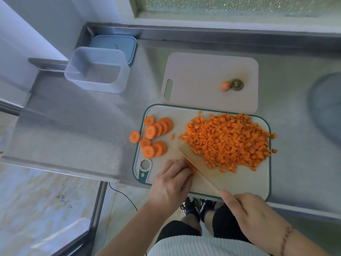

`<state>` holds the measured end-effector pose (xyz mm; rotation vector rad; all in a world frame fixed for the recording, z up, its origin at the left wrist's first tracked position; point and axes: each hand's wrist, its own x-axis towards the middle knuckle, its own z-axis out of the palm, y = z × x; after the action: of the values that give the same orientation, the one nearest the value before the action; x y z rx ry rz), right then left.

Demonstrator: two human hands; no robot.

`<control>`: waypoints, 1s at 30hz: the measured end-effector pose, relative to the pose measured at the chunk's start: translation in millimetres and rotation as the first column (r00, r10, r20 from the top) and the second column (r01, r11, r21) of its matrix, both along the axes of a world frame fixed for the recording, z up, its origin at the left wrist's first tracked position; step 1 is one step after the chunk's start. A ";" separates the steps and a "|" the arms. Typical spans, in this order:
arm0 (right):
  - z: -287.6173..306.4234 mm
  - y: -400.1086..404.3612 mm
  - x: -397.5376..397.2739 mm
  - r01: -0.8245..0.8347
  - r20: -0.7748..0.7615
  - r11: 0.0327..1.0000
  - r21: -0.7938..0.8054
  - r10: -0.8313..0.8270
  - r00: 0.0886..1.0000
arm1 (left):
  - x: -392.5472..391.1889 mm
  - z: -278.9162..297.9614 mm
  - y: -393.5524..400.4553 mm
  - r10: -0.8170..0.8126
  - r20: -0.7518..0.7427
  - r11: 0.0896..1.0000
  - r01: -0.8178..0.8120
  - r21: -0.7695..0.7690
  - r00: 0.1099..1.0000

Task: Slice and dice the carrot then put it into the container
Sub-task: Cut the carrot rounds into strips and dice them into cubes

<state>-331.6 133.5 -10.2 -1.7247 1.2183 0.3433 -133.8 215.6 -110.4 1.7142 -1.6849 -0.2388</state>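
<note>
A kitchen: a stainless-steel counter (83, 126) under a frosted window (239, 4), with cutting boards (203, 71) laid out.

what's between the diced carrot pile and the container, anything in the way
Only the carrot slices at the green-edged cutting board's left end lie toward the clear container, which stands open and apart on the steel counter. Bare counter lies beyond them. The blue lid sits behind the container.
</note>
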 end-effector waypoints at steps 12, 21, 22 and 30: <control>-2.5 6.6 2.9 0.000 0.023 1.000 0.032 -0.001 1.000 | 3.9 5.8 4.9 -0.028 0.051 0.999 0.026 0.034 0.998; -4.6 13.3 -6.8 0.026 -0.036 0.997 0.069 -0.023 0.999 | 4.4 4.5 7.0 -0.004 0.074 0.999 0.001 0.036 0.997; -4.7 12.5 -2.2 0.031 -0.009 0.997 0.074 -0.031 0.999 | 5.1 3.9 7.4 -0.013 0.074 0.999 0.010 0.037 0.997; 5.5 23.1 -16.8 0.037 -0.051 0.995 0.098 -0.032 0.998 | 8.5 -0.8 10.2 0.015 0.076 1.000 -0.015 -0.001 0.997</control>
<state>-348.4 156.6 -4.7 -1.6174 1.2446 0.4212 -125.3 225.9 -111.2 1.7546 -1.7255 -0.1685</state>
